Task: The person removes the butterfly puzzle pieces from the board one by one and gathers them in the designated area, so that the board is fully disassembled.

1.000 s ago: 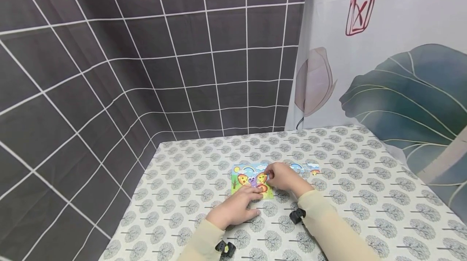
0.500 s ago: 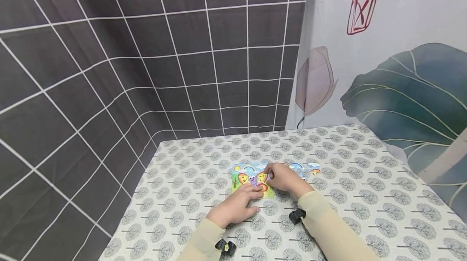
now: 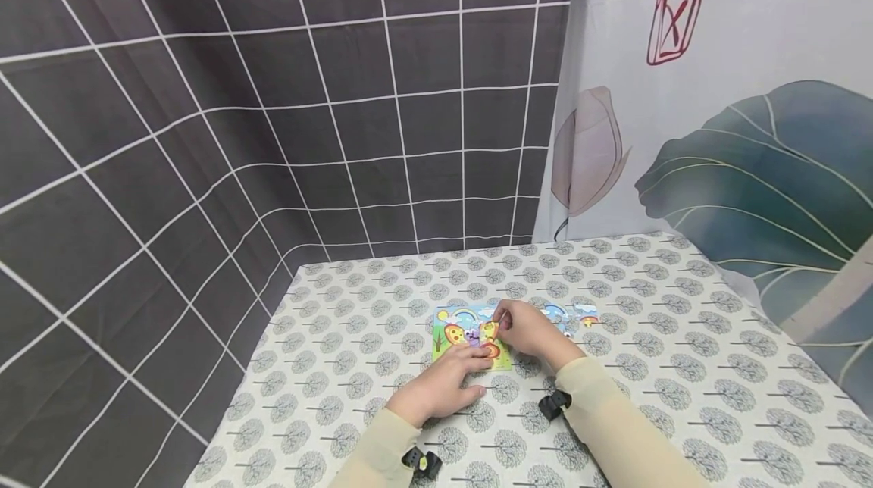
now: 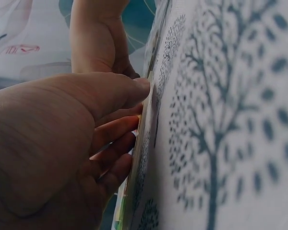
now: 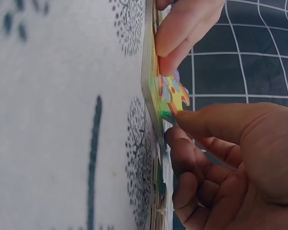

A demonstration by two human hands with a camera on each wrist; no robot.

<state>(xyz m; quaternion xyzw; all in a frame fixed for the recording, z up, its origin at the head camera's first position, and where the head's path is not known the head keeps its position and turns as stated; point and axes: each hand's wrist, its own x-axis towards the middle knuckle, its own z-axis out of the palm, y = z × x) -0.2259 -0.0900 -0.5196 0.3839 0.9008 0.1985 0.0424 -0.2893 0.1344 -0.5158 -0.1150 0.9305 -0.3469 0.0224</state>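
Note:
A flat butterfly jigsaw puzzle [image 3: 439,330] with a sky, rainbow and green border lies on the table. My left hand [image 3: 439,383] rests on its lower part, fingers extended and fingertips on the picture. With thumb and fingers, my right hand [image 3: 533,335] pinches a yellow-and-orange puzzle piece [image 5: 174,94] at the butterfly's right wing. In the right wrist view this piece stands tilted up from the board, its knobbed edge showing. The left wrist view shows the left thumb [image 4: 127,90] near the board's edge. The hands hide part of the picture.
Right of the board, partly behind the right hand, lie loose puzzle pieces [image 3: 586,312] with sky and rainbow print. The tree-patterned tablecloth [image 3: 355,412] covers the table. A dark grid curtain [image 3: 409,132] hangs behind, beside a white printed curtain [image 3: 607,33].
The right hand has shifted slightly up, and the wing piece in it now tilts away from the board. The left hand stays in place.

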